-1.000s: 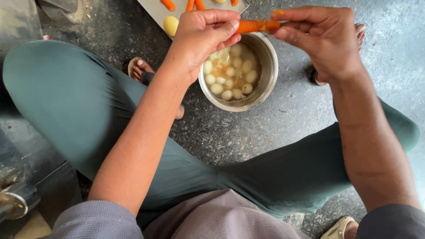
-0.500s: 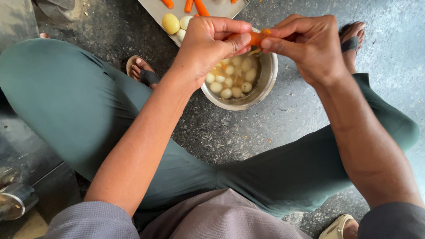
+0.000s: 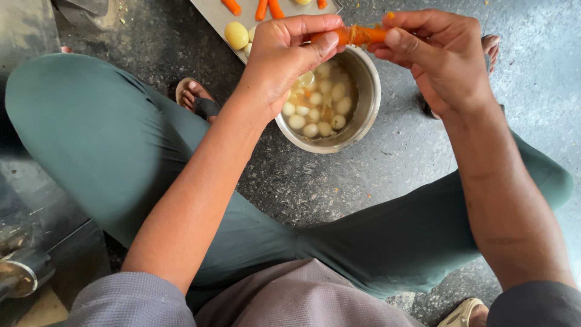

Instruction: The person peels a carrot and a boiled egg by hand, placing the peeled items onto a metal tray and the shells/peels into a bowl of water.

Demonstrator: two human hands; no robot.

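Both of my hands grip one orange carrot (image 3: 358, 34) above a steel bowl (image 3: 365, 115). My left hand (image 3: 287, 57) pinches its left end with thumb and fingers. My right hand (image 3: 440, 54) holds the right end; whether it also holds a tool is hidden. The bowl stands on the dark speckled floor between my legs and holds several small pale round vegetables in water.
A flat steel tray (image 3: 213, 13) at the top carries peeled carrots (image 3: 267, 8) and a yellowish potato (image 3: 236, 34). My green-trousered legs frame the bowl; sandalled feet (image 3: 195, 100) show left and right of it. A metal object (image 3: 21, 272) lies at lower left.
The carrot and both hands have shifted slightly and sit closer together over the bowl; the view has drifted a little.
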